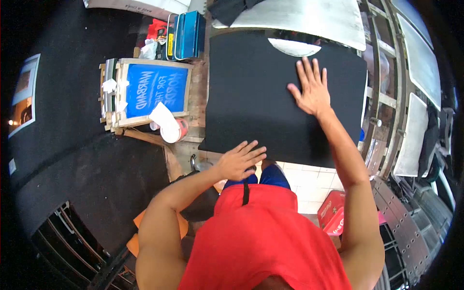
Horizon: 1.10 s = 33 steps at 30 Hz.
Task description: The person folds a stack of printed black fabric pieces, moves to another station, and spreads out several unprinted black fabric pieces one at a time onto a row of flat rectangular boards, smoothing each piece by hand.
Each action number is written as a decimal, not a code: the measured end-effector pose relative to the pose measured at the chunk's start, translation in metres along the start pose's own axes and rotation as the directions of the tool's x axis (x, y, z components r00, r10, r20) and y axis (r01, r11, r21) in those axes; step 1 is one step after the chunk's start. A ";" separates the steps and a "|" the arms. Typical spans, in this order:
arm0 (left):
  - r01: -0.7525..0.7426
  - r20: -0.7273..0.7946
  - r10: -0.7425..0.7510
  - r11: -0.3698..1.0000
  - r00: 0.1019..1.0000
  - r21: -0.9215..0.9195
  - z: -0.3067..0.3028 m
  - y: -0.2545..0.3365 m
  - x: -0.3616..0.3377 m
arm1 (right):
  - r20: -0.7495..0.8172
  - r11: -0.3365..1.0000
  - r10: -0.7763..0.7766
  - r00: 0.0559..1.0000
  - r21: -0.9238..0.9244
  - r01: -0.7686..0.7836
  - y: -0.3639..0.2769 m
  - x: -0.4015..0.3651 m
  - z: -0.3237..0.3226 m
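Note:
A black shirt (261, 96) lies spread over a flat board, and the board's white surface (295, 47) shows through the curved neck opening at the far end. My right hand (313, 89) rests flat on the right part of the cloth, fingers spread and pointing toward the neckline. At the near edge, my left hand (241, 161) is open, its fingertips overlapping the cloth's hem in this view. Neither hand grips anything.
Framed printing screens, one with a blue mesh (157, 89), stand at left beside a roll of white tape or paper (169, 129). Behind them is a blue metal box (190, 35). More white boards (418, 67) and metal rails (386, 96) line the right. A red crate (333, 210) sits below.

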State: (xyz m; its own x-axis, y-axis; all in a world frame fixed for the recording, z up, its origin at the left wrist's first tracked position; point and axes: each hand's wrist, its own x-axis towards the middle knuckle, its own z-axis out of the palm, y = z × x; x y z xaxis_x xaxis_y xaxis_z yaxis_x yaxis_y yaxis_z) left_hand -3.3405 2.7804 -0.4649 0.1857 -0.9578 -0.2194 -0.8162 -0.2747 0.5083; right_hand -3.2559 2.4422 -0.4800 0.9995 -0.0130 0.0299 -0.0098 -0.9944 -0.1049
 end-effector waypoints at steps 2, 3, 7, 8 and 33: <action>0.054 -0.011 -0.054 0.999 0.999 0.002 -0.006 -0.011 -0.004 | -0.037 0.999 0.042 0.998 -0.029 -0.043 -0.004 0.000 0.009; 0.100 -0.047 -0.099 0.995 0.994 0.017 -0.004 -0.007 -0.009 | -0.035 0.998 0.055 0.998 -0.012 -0.056 -0.009 -0.007 0.009; 0.137 -0.003 -0.138 0.989 0.990 -0.056 0.024 0.027 -0.039 | 0.101 0.996 -0.017 0.995 0.091 0.008 -0.054 -0.084 -0.012; 0.107 0.008 -0.106 0.992 0.994 -0.063 0.038 0.033 -0.059 | 0.171 0.993 -0.044 0.984 0.114 0.025 -0.070 -0.116 -0.017; -0.152 0.229 -0.751 -0.401 0.619 -0.903 0.025 -0.083 -0.115 | 0.621 -0.327 0.739 0.260 0.668 -0.668 0.129 -0.284 0.001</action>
State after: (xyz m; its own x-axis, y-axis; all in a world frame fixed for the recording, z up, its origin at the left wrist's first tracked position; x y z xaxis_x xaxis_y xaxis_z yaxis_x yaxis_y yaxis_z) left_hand -3.3080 2.9156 -0.5027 0.6027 -0.3669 -0.7086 0.7933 0.1796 0.5817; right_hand -3.5410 2.3178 -0.5032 0.2717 -0.6738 -0.6871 -0.6438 0.4035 -0.6502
